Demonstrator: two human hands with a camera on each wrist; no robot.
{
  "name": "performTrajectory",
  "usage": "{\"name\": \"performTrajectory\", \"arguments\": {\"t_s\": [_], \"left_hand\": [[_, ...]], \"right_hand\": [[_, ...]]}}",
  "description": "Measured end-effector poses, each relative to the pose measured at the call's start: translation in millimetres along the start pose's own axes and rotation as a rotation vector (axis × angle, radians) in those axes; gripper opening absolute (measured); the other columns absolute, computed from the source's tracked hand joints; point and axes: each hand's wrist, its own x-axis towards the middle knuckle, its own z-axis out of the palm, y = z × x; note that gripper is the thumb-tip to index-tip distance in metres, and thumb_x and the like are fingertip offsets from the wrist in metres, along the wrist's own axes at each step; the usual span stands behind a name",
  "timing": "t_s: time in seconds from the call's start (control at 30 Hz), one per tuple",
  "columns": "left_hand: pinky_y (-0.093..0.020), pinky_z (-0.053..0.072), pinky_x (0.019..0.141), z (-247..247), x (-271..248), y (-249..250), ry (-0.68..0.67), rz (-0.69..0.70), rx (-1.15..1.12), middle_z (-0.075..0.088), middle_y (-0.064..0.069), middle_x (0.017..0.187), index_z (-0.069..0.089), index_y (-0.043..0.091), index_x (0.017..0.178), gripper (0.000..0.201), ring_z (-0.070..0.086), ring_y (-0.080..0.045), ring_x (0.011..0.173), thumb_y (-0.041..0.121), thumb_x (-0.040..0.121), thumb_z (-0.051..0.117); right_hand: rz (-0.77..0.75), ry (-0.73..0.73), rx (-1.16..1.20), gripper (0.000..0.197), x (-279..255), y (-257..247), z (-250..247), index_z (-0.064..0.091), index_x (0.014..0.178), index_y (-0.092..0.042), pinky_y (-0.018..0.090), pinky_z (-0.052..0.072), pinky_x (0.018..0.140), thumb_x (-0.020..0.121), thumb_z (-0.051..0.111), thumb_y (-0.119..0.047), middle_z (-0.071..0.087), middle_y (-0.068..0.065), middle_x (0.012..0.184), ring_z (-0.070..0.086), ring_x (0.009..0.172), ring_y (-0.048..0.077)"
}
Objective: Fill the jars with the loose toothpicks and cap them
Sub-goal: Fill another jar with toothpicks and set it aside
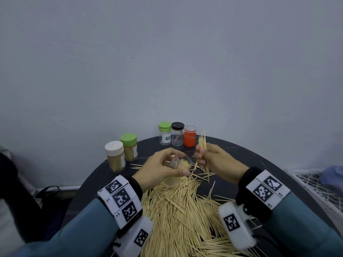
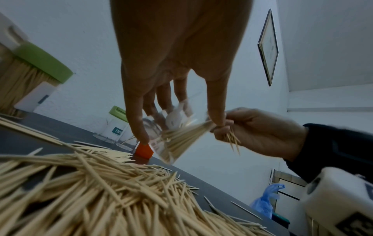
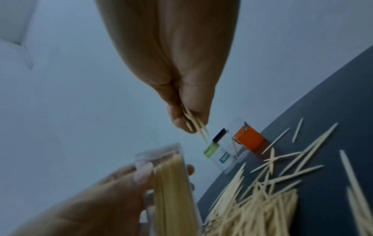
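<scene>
A dark round table point(image 1: 241, 154) is set against a pale wall, and much of its near half is covered by a loose heap of toothpicks point(image 1: 178, 210). At the left, 2 capped jars packed with toothpicks are seen side by side: a white-lidded jar point(image 1: 115, 156) and a green-lidded jar point(image 1: 129, 147). At the far edge, 3 more are lined up close together: a clear jar with a green cap point(image 1: 164, 133) and a label, a black-capped jar point(image 1: 177, 134) with only a few sticks inside, and an orange jar point(image 1: 189, 136) with a clear lid.

An open clear jar point(image 1: 182, 164), partly filled with toothpicks, is held tilted above the heap by the left hand point(image 1: 161, 167), whose fingers are curled round it. A bundle of toothpicks point(image 1: 202, 143) is gripped in the clenched fingers of the right hand point(image 1: 217, 162), just beside the jar's mouth. A blue plastic bag point(image 2: 266, 201) is visible beyond the table's edge in the left wrist view.
</scene>
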Motion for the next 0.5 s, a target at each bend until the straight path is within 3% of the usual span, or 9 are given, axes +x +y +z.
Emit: {"name": "performTrajectory", "arguments": {"t_s": [0.07, 0.2, 0.37, 0.43, 0.5], "left_hand": [[-0.036, 0.053, 0.089, 1.1, -0.1, 0.1, -0.013, -0.024, -0.007, 0.064, -0.002, 0.111, 0.061, 0.028, 0.115, 0.052, 0.062, -0.015, 0.100, 0.034, 0.066, 0.081], [-0.024, 0.051, 0.075, 3.7, -2.6, 3.3, -0.079, -0.043, -0.011, 0.064, 0.002, 0.109, 0.060, 0.028, 0.115, 0.052, 0.062, -0.011, 0.096, 0.034, 0.068, 0.079], [-0.016, 0.051, 0.071, 8.8, -5.7, 7.7, -0.159, -0.056, -0.045, 0.063, 0.006, 0.110, 0.060, 0.023, 0.118, 0.047, 0.060, -0.005, 0.098, 0.024, 0.075, 0.077], [-0.015, 0.052, 0.073, 10.4, -6.7, 9.8, -0.157, -0.047, -0.049, 0.063, 0.005, 0.110, 0.060, 0.020, 0.117, 0.045, 0.061, -0.005, 0.097, 0.022, 0.076, 0.077], [-0.023, 0.054, 0.083, 11.1, -6.7, 9.6, -0.143, -0.035, -0.057, 0.066, -0.001, 0.111, 0.061, 0.017, 0.115, 0.044, 0.062, -0.011, 0.100, 0.023, 0.075, 0.078]], "right_hand": [[-0.105, 0.033, 0.086, 0.027, -1.2, -8.9, 3.9, 0.042, 0.084, -0.014, 0.015, 0.037, 0.051, 0.101, 0.023, -0.005, 0.037, -0.002, 0.064, 0.038, 0.048, 0.003], [-0.281, 0.102, 0.207, 0.031, -4.6, -21.1, 13.0, 0.044, 0.082, -0.014, 0.017, 0.037, 0.055, 0.102, 0.022, -0.006, 0.040, -0.006, 0.061, 0.036, 0.051, 0.005], [-0.378, 0.163, 0.273, 0.026, -3.7, -16.3, 22.4, 0.042, 0.086, -0.014, 0.018, 0.043, 0.060, 0.102, 0.022, -0.008, 0.040, -0.005, 0.065, 0.042, 0.052, 0.004], [-0.377, 0.158, 0.262, 0.027, -4.8, -8.9, 26.0, 0.044, 0.086, -0.014, 0.020, 0.048, 0.066, 0.102, 0.023, -0.008, 0.042, -0.006, 0.063, 0.045, 0.053, 0.005], [-0.346, 0.143, 0.244, 0.024, -8.2, -1.9, 31.0, 0.044, 0.088, -0.013, 0.020, 0.050, 0.065, 0.101, 0.025, -0.009, 0.045, -0.005, 0.064, 0.051, 0.055, 0.005]]}}
